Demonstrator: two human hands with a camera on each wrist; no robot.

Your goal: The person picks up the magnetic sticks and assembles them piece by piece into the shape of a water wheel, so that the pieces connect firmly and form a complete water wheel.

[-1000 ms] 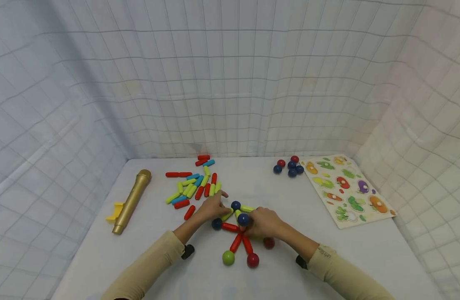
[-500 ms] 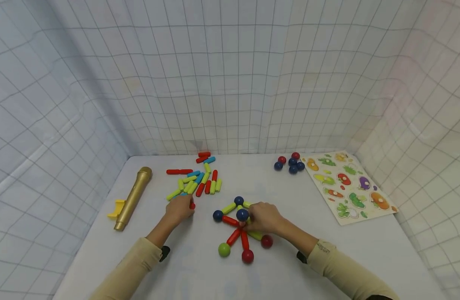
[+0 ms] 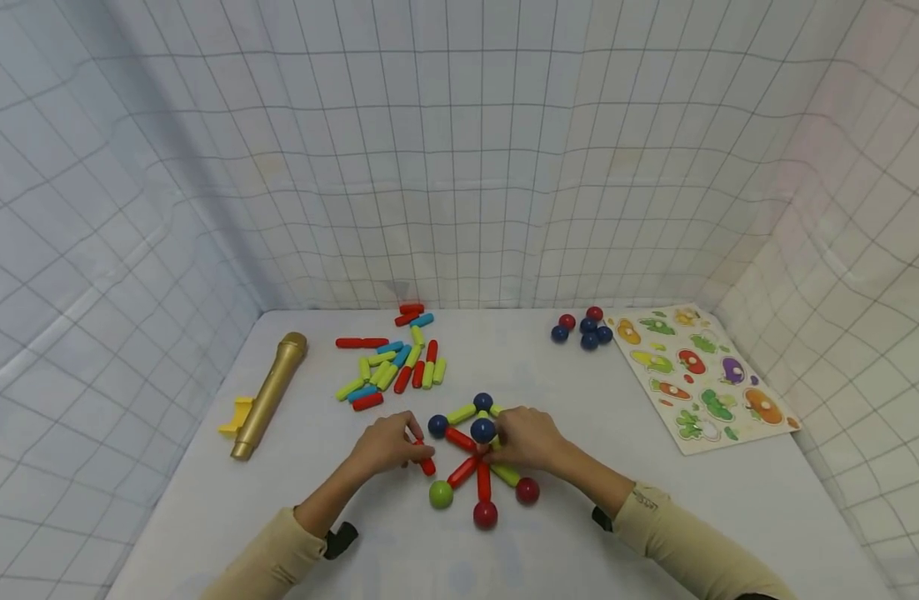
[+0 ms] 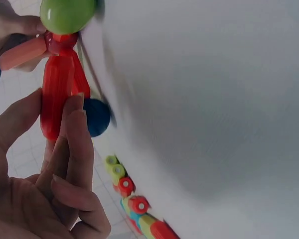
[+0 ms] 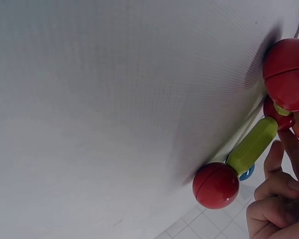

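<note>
Between thumb and fingertips, my left hand (image 3: 384,443) pinches a red magnetic rod (image 4: 56,94). In the left wrist view its upper end is close to the built shape's red centre ball (image 4: 62,45); contact is unclear. My right hand (image 3: 530,437) holds the shape near its middle, partly covering it. Red rods (image 3: 485,482) and yellow-green rods (image 3: 461,412) spread from the centre to end balls: a green ball (image 3: 441,494), a red ball (image 3: 485,514), another red ball (image 5: 216,185) and a blue ball (image 3: 437,426). One blue ball (image 3: 482,430) sits raised over the centre.
Several loose red, blue and yellow-green rods (image 3: 385,372) lie at the back left. Loose red and blue balls (image 3: 588,326) cluster at the back right, beside a vegetable puzzle board (image 3: 702,379). A gold toy microphone (image 3: 270,396) and a yellow piece (image 3: 238,414) lie far left.
My left hand left the shape, picked up the nearest red rod from the pile and brought it back beside the shape. The shape turned slightly clockwise, with my right hand staying on it.
</note>
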